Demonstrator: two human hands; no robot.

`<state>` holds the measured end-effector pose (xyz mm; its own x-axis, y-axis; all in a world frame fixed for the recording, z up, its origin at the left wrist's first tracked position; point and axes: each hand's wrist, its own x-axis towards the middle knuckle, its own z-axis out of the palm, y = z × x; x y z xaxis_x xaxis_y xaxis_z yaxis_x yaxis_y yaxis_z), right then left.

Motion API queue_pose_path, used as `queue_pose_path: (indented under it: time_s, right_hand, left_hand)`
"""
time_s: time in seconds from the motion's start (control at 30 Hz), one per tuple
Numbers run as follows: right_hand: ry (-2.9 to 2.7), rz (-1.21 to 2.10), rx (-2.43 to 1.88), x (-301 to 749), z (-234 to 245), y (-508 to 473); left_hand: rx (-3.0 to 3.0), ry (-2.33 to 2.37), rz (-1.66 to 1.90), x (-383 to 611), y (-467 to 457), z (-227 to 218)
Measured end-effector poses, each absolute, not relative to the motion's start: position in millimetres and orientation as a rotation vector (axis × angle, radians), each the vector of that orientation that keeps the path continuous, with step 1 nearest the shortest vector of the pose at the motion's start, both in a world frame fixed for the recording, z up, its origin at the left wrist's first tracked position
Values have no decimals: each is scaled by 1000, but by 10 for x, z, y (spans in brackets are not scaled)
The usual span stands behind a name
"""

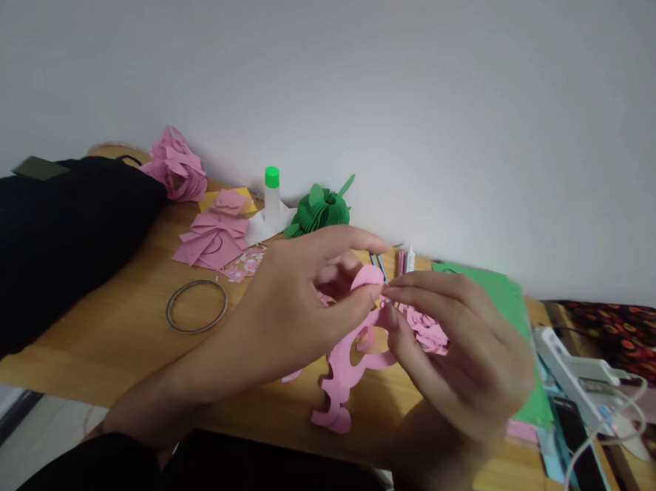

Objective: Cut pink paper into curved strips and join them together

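Note:
My left hand [303, 306] pinches a small curled piece of pink paper [368, 276] between thumb and fingers. From the other side, the closed fingertips of my right hand [467, 341] meet the edge of that same piece. Below both hands is a wavy-edged pink paper cut-out [341, 371]; whether it joins the held piece cannot be made out. A heap of pink paper scraps [426, 330] lies partly hidden behind my right hand.
Along the wall stand a glue stick [272, 193] with a green cap and a green folded-paper ball [321, 210]. Pink paper stacks [213, 239] and a metal bangle [197, 306] lie left. A black bag [66, 247], green sheets [486, 288] and a power strip [572, 379] flank the area.

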<state>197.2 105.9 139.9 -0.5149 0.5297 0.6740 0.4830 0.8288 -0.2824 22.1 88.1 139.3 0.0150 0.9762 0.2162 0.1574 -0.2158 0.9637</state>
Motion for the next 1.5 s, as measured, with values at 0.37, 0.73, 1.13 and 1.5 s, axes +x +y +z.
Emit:
queue_pose_path:
  time_s: [0.37, 0.73, 1.13, 1.5]
  right_hand:
    - [-2169, 137, -713, 2020, 1385, 1070]
    - [-1891, 617, -927, 2018, 1304, 1031]
    - [-1807, 848, -863, 2013, 1275, 1058]
    - [-1761, 899, -916, 2012, 1288, 1033]
  left_hand:
    - [1478, 1223, 1282, 210, 901, 1381]
    - [1571, 1206, 1421, 203, 925, 1374]
    - [1623, 1185, 1466, 223, 944, 1352]
    - [1640, 1253, 1463, 215, 921, 1306]
